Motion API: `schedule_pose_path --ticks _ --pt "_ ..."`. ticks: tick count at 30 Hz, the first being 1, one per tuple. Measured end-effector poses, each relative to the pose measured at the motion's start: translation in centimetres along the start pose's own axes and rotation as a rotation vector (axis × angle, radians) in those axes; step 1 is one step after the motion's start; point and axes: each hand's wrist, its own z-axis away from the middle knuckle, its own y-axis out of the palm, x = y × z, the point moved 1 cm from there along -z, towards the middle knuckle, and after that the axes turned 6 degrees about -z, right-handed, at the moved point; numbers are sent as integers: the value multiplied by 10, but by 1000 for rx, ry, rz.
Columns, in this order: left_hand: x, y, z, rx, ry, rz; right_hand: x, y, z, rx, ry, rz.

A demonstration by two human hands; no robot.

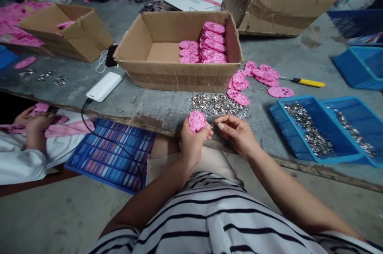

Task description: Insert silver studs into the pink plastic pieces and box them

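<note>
My left hand (193, 142) is closed around a pink moulded plastic piece (196, 121) with a scalloped outline, held up at the table's front edge. Just to its right, my right hand (236, 132) has thumb and index finger pinched together; whatever is between the fingertips is too small to make out. Beyond both hands lies a spread of small shiny metal parts (209, 103) on the table. Several more pink pieces (238, 81) lie loose behind and to the right of that spread.
An open cardboard box (176, 76) holds stacked pink pieces. Blue bins (314, 126) with metal parts stand at right, near a yellow-handled tool (308, 82). A white power bank (104, 86) lies left. Another person's hands (34, 120) hold pink pieces beside a blue crate (110, 154).
</note>
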Motion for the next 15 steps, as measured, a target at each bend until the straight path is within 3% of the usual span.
schedule_pose_path --ticks 5,11,15 --pt "3 -1 -3 -40 63 -87 1 5 2 48 -111 173" --pt "-1 -2 0 52 -82 -9 10 5 0 168 -503 568" --pt "-2 -4 0 40 -73 -22 6 5 0 121 -450 575"
